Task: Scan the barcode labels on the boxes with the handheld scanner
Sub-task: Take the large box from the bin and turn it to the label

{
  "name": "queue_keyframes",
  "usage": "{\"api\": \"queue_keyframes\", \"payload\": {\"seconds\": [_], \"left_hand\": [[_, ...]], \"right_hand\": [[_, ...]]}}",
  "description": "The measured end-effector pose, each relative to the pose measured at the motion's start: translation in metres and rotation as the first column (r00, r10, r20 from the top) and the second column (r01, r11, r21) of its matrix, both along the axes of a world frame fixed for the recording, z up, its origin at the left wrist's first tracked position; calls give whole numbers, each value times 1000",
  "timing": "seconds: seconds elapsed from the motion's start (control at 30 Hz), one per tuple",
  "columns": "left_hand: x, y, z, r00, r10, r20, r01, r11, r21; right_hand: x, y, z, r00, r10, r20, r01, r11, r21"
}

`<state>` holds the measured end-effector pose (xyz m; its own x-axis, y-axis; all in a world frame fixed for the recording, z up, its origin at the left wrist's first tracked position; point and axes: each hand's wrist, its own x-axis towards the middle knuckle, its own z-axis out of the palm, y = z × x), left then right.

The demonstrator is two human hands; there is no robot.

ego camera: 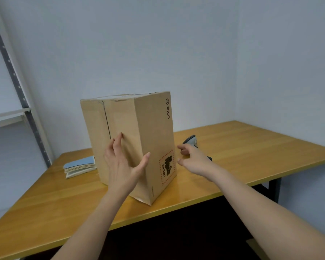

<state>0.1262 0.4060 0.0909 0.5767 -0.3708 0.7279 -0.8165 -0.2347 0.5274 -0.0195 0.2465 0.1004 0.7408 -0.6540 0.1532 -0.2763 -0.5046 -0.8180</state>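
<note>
Presently, findings as follows.

Box: one tall cardboard box (131, 139) stands upright on the wooden table (251, 147), left of centre, a corner turned toward me. Its right face carries a "PICO" mark and a red-bordered "UN 3481" warning label (167, 167) low down. No barcode label shows on the two faces I can see.

Left hand: my left hand (123, 164) lies flat against the near face of the box, fingers straight, thumb spread toward the near corner edge. It presses; it does not clasp.

Right hand: my right hand (192, 158) hovers just right of the box, fingers loosely spread and holding nothing, close over the scanner.

Scanner: the handheld scanner (190, 140) lies on the table just beyond my right fingers, partly hidden by them.

Handling, box: stiff walls, some wear along the top edge; weight unknown. I judge it best steadied or turned by flat palms on opposite faces, kept low.

Handling, scanner: rigid and likely light; take it by the handle.

Other: a small stack of booklets (80, 167) lies left of the box.
</note>
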Motion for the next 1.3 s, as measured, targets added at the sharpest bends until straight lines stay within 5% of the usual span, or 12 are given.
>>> {"api": "queue_keyframes", "payload": {"seconds": [0.43,0.83,0.93,1.07,1.2,1.3], "left_hand": [[22,11,10,942,-238,-234,246,969,2],[37,23,-8,951,-162,-265,182,982,54],[39,26,-18,972,-117,-203,142,984,111],[31,17,5,985,-73,-158,70,997,-26],[21,5,51,997,-60,40,66,979,-190],[13,-9,80,987,-84,135,107,979,-174]], "right_hand": [[11,-5,5,989,50,139,-63,994,86],[1,-8,15,983,47,179,-59,996,62],[1,-7,17,984,51,172,-61,997,52],[-1,-10,38,971,34,238,-39,999,16],[0,-13,76,957,55,285,-32,996,-88],[6,-14,98,948,88,306,-44,988,-148]]}}
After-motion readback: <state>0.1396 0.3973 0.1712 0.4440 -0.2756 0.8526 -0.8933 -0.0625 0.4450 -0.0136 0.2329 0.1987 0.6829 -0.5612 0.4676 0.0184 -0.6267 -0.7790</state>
